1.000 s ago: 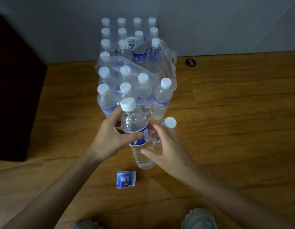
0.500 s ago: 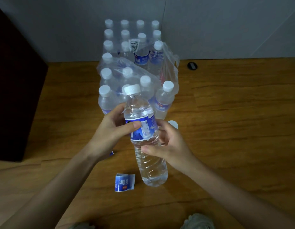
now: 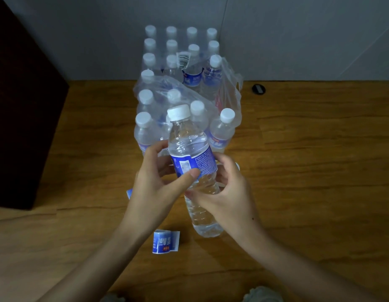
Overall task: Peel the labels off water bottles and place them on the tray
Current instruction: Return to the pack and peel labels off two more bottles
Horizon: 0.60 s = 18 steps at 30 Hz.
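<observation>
A clear water bottle (image 3: 189, 140) with a white cap is held tilted above the wooden floor, its blue label (image 3: 202, 162) still wrapped round the middle. My left hand (image 3: 154, 188) grips it from the left, thumb pressed on the label's lower edge. My right hand (image 3: 224, 192) holds the bottle's lower body from the right. A peeled blue label (image 3: 166, 241) lies curled on the floor below my hands. A corner of another blue label (image 3: 129, 193) shows left of my left hand. No tray is in view.
A torn shrink-wrapped pack of several labelled bottles (image 3: 182, 94) stands just behind my hands against the grey wall. A dark cabinet (image 3: 26, 116) fills the left side. A small black round object (image 3: 259, 89) lies on the floor at right. Shoe tips (image 3: 261, 296) show at the bottom edge.
The bottle has been lifted off the floor and turned, so the label's seam side now faces me. My left thumb has slid down onto the label's lower edge.
</observation>
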Tool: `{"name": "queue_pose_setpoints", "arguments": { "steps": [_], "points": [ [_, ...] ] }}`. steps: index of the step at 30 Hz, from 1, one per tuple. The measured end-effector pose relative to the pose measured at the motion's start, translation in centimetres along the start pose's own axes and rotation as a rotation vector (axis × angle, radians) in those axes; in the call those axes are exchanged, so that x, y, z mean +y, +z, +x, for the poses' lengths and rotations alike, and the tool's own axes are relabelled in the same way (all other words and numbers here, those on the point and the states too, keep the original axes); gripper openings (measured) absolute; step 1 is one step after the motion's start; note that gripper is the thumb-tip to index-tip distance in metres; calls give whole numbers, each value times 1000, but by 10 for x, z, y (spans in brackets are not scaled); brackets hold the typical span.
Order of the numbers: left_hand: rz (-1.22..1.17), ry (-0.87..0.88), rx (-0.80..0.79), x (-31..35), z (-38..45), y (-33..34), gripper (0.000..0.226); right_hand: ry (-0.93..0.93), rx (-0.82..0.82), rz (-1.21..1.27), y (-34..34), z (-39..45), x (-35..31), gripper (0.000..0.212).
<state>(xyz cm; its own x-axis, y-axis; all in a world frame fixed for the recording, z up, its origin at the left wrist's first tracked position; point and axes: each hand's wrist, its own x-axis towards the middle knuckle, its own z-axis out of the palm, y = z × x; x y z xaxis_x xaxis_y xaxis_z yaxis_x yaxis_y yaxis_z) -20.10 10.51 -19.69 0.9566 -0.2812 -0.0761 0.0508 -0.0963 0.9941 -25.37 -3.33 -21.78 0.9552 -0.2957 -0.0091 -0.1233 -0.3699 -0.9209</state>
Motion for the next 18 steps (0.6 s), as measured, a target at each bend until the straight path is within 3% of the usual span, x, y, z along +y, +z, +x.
{"name": "queue_pose_setpoints", "arguments": {
  "steps": [4,11,15,18],
  "points": [
    [-105,-57,-66,4,7,-2,70,57,-34,38,1,1,-3,77],
    [-200,-62,-238,6,19,-20,48,52,-342,295,-15,16,-4,76],
    [-158,-32,-283,7,22,-23,46,8,-216,244,-11,14,-1,78],
    [29,76,-176,7,20,-24,32,-48,-81,86,-10,11,2,78]
  ]
}}
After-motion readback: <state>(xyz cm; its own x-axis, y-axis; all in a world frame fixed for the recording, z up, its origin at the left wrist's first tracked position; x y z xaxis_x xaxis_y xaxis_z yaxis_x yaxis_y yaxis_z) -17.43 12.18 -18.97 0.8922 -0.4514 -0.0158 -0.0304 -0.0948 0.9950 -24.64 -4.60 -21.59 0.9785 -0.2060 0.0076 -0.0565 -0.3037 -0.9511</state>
